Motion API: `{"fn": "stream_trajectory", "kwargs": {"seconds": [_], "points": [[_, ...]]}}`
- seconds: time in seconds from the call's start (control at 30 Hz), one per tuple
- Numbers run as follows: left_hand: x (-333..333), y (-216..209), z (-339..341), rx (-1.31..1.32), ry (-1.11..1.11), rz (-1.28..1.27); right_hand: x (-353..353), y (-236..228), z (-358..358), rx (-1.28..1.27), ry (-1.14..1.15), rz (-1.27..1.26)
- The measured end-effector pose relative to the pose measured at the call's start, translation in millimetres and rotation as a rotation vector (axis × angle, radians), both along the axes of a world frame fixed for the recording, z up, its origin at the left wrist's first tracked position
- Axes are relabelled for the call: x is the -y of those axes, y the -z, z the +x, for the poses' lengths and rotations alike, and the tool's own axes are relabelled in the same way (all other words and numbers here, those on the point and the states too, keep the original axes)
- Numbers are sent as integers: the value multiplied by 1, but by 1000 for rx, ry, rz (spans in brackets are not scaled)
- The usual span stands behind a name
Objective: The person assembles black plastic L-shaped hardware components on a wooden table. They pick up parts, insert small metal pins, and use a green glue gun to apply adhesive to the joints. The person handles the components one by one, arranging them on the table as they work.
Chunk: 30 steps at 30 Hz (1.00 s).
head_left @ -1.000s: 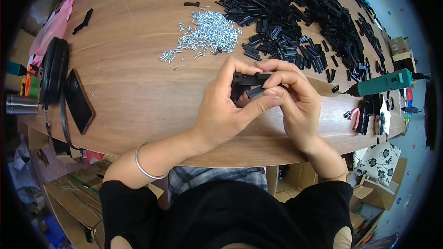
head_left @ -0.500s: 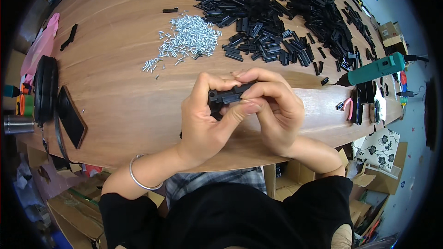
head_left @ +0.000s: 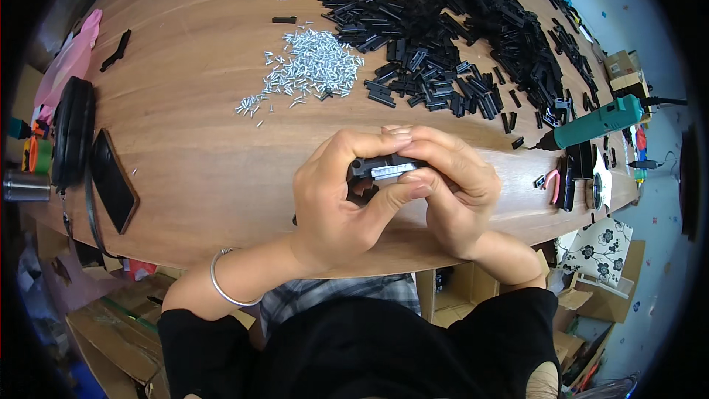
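Note:
Between my two hands, above the near middle of the table, is a black plastic part (head_left: 360,170) with a round hole at its left end. A pale, shiny strip shows along its near face. My left hand (head_left: 325,196) closes round its left side, thumb below and fingers above. My right hand (head_left: 464,188) grips the other end, with thumb and fingers pressed on it. The fingers hide much of the part. Beyond my hands lies a heap of small silver screws (head_left: 314,63), with a large heap of black plastic pieces (head_left: 428,77) to its right.
A teal electric screwdriver (head_left: 598,123) lies on the right, its tip toward a small black piece (head_left: 518,142). Pink-handled pliers (head_left: 553,186) are nearby. On the left are a phone (head_left: 113,181), a black zipped case (head_left: 72,133) and a pink bag (head_left: 70,66).
The black part has been turned in my hands, so a pale, shiny strip now faces me. Both hands have shifted slightly right and still hold it.

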<state>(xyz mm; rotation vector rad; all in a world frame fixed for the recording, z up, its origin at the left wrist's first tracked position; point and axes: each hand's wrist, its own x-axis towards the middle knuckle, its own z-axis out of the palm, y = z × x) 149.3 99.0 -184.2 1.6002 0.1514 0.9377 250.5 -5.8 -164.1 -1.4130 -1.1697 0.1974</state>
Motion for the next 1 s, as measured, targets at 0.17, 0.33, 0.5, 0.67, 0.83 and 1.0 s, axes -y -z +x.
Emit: {"fn": "stream_trajectory", "kwargs": {"seconds": [0.17,0.33,0.5,0.67,0.83,1.0], "points": [[-1,0,0,-42,-31,-67,-3,2,-3,-122,8,-11],[-3,9,5,10,-86,-38,-7,4,-6,-137,44,-33],[-12,-1,2,-111,-16,-117,-20,-19,22,-112,-76,-251],[-28,0,11,-421,-11,68,-39,-17,140,368,427,-650],[-41,10,13,-552,-120,587,-26,19,230,1015,510,-660],[-43,13,10,-598,-169,704,-16,22,249,1189,453,-590]]}}
